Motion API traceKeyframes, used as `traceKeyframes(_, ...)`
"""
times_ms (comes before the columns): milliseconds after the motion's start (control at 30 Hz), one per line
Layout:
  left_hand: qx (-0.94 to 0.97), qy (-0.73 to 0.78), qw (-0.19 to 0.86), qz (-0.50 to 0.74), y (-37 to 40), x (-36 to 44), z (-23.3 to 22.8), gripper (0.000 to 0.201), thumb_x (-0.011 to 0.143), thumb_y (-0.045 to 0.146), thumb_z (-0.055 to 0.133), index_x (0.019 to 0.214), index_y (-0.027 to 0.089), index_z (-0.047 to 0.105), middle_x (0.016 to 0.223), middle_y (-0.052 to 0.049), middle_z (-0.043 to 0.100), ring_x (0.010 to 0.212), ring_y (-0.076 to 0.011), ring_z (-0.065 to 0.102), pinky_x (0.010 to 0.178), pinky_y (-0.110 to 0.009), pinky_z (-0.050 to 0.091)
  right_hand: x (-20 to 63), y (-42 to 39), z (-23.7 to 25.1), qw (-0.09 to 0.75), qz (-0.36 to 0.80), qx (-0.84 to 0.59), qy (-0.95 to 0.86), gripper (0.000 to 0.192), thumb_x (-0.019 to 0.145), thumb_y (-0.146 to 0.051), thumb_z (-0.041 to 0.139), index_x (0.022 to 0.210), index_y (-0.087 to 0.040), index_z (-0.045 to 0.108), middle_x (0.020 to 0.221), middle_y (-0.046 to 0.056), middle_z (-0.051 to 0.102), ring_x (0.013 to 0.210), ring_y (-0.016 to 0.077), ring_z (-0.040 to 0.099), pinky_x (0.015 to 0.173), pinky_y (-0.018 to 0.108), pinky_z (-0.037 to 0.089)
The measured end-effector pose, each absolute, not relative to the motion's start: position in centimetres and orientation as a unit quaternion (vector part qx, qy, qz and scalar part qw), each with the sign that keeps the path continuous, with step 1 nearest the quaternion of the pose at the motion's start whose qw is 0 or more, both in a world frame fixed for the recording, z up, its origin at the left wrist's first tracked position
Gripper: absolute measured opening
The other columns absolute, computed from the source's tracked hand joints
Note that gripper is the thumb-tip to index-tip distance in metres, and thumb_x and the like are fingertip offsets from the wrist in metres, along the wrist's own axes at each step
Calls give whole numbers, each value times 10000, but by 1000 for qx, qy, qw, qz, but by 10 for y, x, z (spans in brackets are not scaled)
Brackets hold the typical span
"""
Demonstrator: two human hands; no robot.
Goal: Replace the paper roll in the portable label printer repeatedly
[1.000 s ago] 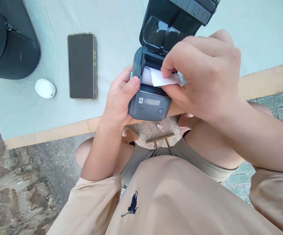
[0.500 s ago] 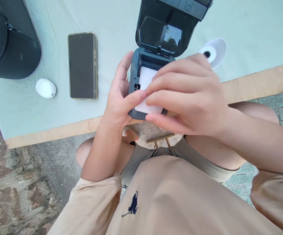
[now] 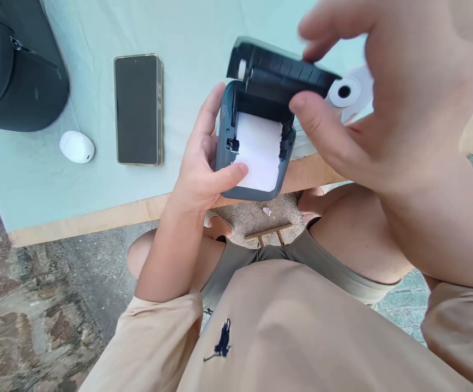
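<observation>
My left hand grips a dark label printer at the table's near edge. Its thumb presses on the white paper that lies over the printer's inside. The printer's black lid is raised at a steep angle, with a roller along its edge. My right hand holds the lid's right end between thumb and fingers, slightly blurred by motion. Partly behind that hand, a white paper roll lies on the table with a loose strip.
A phone and a white earbud-like case lie left on the pale-green-covered table. A black zippered bag stands at the far left. The table's wooden edge runs just in front of my knees.
My right hand has left the paper and moved up to the lid. The lid has swung from wide open towards the printer body. My left hand keeps its place.
</observation>
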State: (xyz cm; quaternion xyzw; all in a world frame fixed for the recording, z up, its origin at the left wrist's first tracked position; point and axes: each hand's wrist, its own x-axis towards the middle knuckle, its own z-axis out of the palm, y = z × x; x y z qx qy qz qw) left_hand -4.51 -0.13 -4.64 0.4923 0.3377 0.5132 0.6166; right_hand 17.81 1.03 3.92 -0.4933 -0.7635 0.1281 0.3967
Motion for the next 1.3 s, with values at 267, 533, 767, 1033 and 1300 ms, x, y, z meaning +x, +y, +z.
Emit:
traceKeyframes(267, 526, 313, 615, 497, 4, -50, -60, 1169, 498, 505, 904, 1510, 262, 370, 1175, -101, 721, 1213, -378, 691, 765, -364, 600, 177, 2, 27, 293, -30, -390, -872, 281, 948, -483, 497, 1094, -271, 608, 1085, 21, 673, 1060, 244, 668, 913, 447, 404)
traceKeyframes(533, 547, 338, 611, 461, 3, -52, -57, 1282, 517, 477, 897, 1584, 252, 224, 1223, -118, 703, 878, -277, 743, 747, -366, 581, 177, 2, 30, 261, -19, -398, -879, 290, 956, -511, 507, 1054, -295, 673, 1099, 6, 668, 1080, 203, 612, 925, 384, 326)
traceKeyframes(767, 548, 283, 611, 497, 3, -54, -59, 1201, 493, 545, 918, 1545, 318, 386, 1297, -85, 643, 1237, -374, 670, 904, -451, 603, 175, 4, 29, 250, 11, -398, -883, 346, 977, -533, 485, 935, -272, 708, 1006, -4, 688, 1050, 192, 623, 905, 376, 324)
traceKeyframes(1033, 416, 305, 685, 514, -7, -37, -29, 539, 777, 538, 807, 1234, 317, 626, 1236, -59, 675, 1243, -317, 664, 1046, -501, 577, 171, -3, 30, 297, 30, -385, -873, 400, 993, -558, 487, 1271, -284, 576, 1385, 18, 631, 1171, 180, 681, 954, 372, 388)
traceKeyframes(1300, 450, 286, 668, 519, -3, -41, -35, 348, 850, 477, 735, 1125, 264, 725, 952, -64, 691, 966, -280, 713, 805, -420, 603, 166, -4, 26, 292, 27, -378, -878, 368, 1020, -540, 439, 1261, -296, 574, 1384, -24, 657, 1159, 128, 685, 942, 360, 352)
